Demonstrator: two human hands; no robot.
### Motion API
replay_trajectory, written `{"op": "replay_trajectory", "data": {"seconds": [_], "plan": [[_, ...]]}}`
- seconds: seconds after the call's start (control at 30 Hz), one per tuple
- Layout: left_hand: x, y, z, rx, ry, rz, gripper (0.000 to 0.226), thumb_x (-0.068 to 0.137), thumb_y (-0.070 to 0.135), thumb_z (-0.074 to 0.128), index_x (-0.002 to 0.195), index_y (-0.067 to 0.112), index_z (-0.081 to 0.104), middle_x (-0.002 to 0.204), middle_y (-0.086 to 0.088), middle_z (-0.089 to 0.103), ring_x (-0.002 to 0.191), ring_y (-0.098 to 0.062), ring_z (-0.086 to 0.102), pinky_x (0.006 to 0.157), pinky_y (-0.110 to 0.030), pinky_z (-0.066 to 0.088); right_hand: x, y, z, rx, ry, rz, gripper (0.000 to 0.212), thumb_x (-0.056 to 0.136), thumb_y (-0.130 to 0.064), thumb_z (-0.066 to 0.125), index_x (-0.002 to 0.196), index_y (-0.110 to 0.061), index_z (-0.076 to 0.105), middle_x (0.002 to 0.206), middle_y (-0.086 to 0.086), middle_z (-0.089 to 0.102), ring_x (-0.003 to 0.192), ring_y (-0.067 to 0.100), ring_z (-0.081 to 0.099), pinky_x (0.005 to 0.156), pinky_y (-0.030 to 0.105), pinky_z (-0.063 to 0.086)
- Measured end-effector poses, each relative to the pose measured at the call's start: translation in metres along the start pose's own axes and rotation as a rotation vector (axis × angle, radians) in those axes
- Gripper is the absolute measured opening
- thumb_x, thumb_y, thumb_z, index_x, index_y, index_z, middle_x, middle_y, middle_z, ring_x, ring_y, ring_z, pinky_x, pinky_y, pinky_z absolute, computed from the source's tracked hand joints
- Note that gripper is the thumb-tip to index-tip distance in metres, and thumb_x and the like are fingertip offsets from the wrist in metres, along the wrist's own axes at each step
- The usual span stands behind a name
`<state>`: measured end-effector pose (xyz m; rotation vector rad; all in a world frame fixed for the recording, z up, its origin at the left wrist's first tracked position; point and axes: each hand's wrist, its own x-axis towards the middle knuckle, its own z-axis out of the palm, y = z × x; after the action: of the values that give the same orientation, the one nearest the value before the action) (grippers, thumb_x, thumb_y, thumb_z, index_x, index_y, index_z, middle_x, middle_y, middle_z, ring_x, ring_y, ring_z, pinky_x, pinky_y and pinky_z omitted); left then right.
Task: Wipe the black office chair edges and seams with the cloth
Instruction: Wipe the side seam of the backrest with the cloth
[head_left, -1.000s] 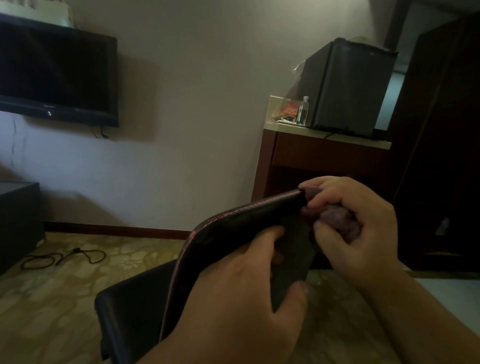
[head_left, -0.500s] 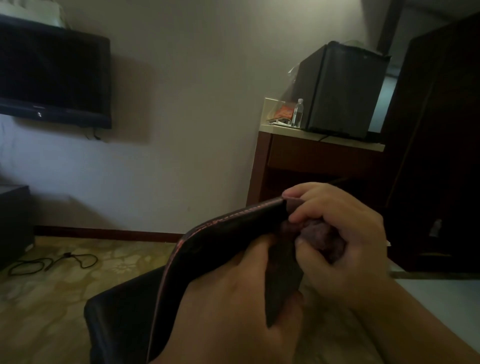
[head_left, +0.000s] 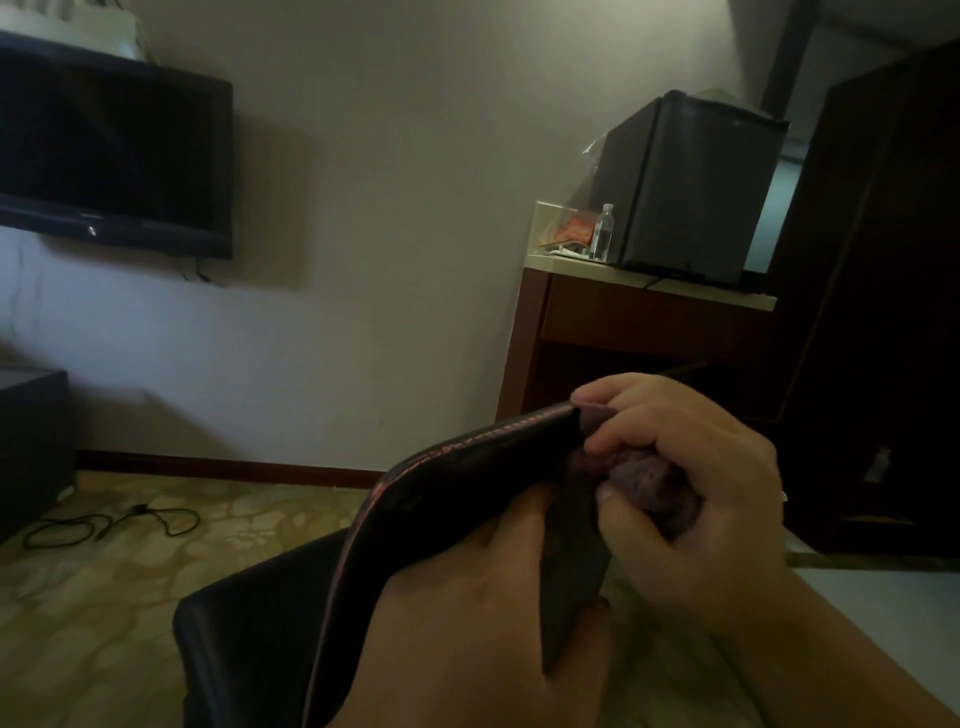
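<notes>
The right hand, fingers pinching the bunched cloth on the chair back's top edge, has the stitched seam running down-left, while the left hand grips the back below.

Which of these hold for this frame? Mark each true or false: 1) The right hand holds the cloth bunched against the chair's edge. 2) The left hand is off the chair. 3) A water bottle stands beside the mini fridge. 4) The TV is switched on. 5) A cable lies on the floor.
1) True: the right hand presses the cloth to the chair edge.
2) False: the left hand grips the chair.
3) True: the water bottle is next to the mini fridge.
4) False: the TV screen is dark.
5) True: the cable lies on the carpet.
</notes>
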<state>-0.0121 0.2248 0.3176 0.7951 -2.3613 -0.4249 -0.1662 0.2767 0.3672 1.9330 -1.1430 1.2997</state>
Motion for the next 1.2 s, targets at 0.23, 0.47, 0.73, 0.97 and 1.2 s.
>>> {"op": "replay_trajectory", "data": {"seconds": [0.23, 0.47, 0.73, 0.97, 1.2], "plan": [[-0.013, 0.001, -0.005, 0.007, 0.051, 0.062, 0.086, 0.061, 0.080, 0.013, 0.144, 0.057, 0.007, 0.135, 0.037, 0.035, 0.118, 0.011, 0.045, 0.109, -0.017, 0.036, 0.004, -0.002, 0.000, -0.009, -0.004, 0.028, 0.013, 0.068, -0.009, 0.059, 0.077, -0.004, 0.067, 0.092, 0.002, 0.068, 0.103, 0.009, 0.064, 0.088, 0.020, 0.049], [-0.002, 0.001, 0.002, 0.036, 0.161, 0.088, 0.072, 0.080, 0.066, 0.040, 0.147, 0.041, 0.038, 0.134, 0.028, 0.052, 0.109, 0.016, 0.053, 0.094, -0.009, 0.045, 0.010, -0.003, 0.003, -0.004, -0.021, 0.012, 0.013, 0.068, -0.009, 0.059, 0.078, -0.003, 0.067, 0.092, 0.005, 0.068, 0.098, 0.012, 0.065, 0.085, 0.021, 0.051], [-0.004, 0.000, 0.003, 0.028, 0.160, 0.117, 0.072, 0.082, 0.073, 0.029, 0.149, 0.047, 0.018, 0.138, 0.028, 0.041, 0.116, 0.007, 0.049, 0.107, -0.022, 0.041, 0.008, -0.005, 0.011, 0.086, 0.027, 0.098, 0.021, 0.069, -0.010, 0.057, 0.081, 0.003, 0.068, 0.091, 0.014, 0.069, 0.101, 0.020, 0.066, 0.087, 0.029, 0.052], [-0.013, 0.001, 0.001, 0.007, 0.214, 0.144, 0.082, 0.068, 0.077, 0.015, 0.147, 0.051, 0.014, 0.134, 0.030, 0.044, 0.109, 0.006, 0.051, 0.106, -0.022, 0.043, 0.007, -0.002, 0.005, 0.062, 0.057, 0.070, 0.016, 0.068, -0.010, 0.057, 0.080, -0.006, 0.066, 0.093, 0.004, 0.069, 0.097, 0.012, 0.066, 0.085, 0.024, 0.052], [-0.012, -0.001, 0.001, -0.092, 0.248, 0.187, 0.067, 0.073, 0.072, 0.030, 0.136, 0.055, 0.021, 0.121, 0.030, 0.053, 0.102, 0.006, 0.055, 0.099, -0.020, 0.047, 0.008, -0.014, 0.012, 0.096, 0.043, 0.035, 0.017, 0.066, -0.010, 0.056, 0.079, -0.004, 0.067, 0.092, 0.006, 0.069, 0.097, 0.014, 0.067, 0.085, 0.023, 0.051]]}}
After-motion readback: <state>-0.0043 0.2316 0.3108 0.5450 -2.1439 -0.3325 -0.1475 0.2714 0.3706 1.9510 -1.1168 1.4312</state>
